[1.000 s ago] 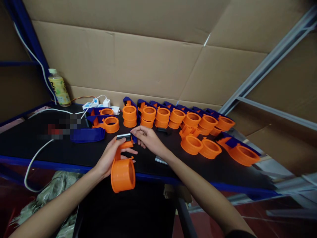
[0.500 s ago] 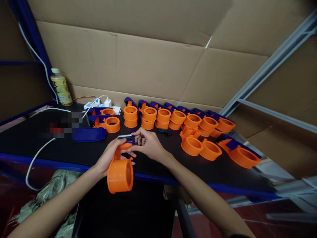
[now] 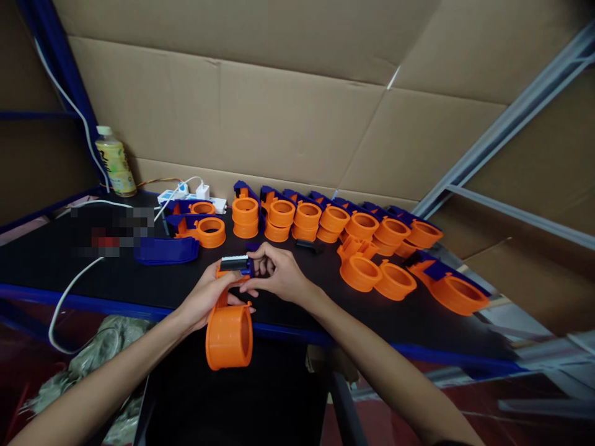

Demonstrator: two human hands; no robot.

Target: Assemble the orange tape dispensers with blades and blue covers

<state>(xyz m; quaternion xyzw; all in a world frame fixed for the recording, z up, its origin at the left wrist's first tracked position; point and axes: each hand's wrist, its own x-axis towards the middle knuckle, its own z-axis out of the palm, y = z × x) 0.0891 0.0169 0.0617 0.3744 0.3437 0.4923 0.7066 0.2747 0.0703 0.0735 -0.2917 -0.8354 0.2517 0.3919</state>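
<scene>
My left hand point(image 3: 204, 298) grips the handle of an orange tape dispenser point(image 3: 229, 334), whose round drum hangs over the front edge of the black table point(image 3: 56, 266). At its top sits a toothed metal blade on a dark blue piece point(image 3: 236, 264). My right hand point(image 3: 275, 272) is closed in a pinch on the right end of that blue blade piece, its fingers curled against the dispenser's head. Both hands meet just above the table's blue front edge.
Several orange and blue dispensers point(image 3: 334, 220) stand in a row at the back, with more point(image 3: 395, 279) at the right. A blue part point(image 3: 165, 249), a power strip point(image 3: 186, 198) with white cables, and a drink bottle point(image 3: 115, 162) lie left. Cardboard walls stand behind.
The dispenser has tilted and dropped slightly, its drum now facing more toward me. My right hand has closed in on the blade piece at the top.
</scene>
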